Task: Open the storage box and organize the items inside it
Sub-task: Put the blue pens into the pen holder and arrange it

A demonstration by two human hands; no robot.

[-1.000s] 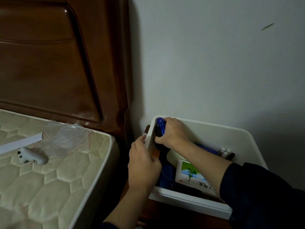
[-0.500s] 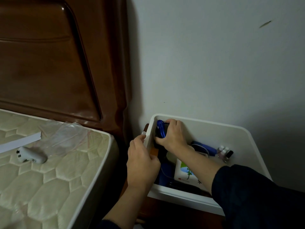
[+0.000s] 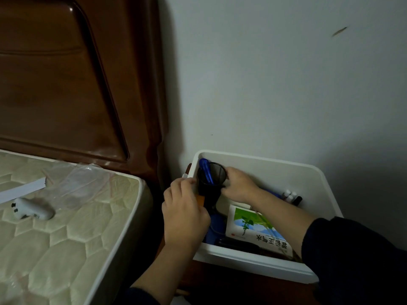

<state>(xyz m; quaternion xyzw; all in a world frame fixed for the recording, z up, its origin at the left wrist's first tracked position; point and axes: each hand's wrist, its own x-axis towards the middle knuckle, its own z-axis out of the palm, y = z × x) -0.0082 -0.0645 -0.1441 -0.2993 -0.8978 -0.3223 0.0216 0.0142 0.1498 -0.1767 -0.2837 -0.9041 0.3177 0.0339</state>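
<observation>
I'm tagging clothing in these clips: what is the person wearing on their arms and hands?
Both hands are bare: no gloves, rings or watch show on the left hand or the right hand. Each arm has a dark navy sleeve pushed up, leaving the forearms uncovered. No markings are visible on the fabric.

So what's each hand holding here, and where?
Right hand grips the black mesh cup by its side. Left hand grips the box at its left wall.

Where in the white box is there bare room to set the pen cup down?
Storage box: a bare patch shows along the back wall, between the right hand and the small bottles. The front is crowded by the booklet and dark items; the mesh cup fills the back-left corner.
</observation>
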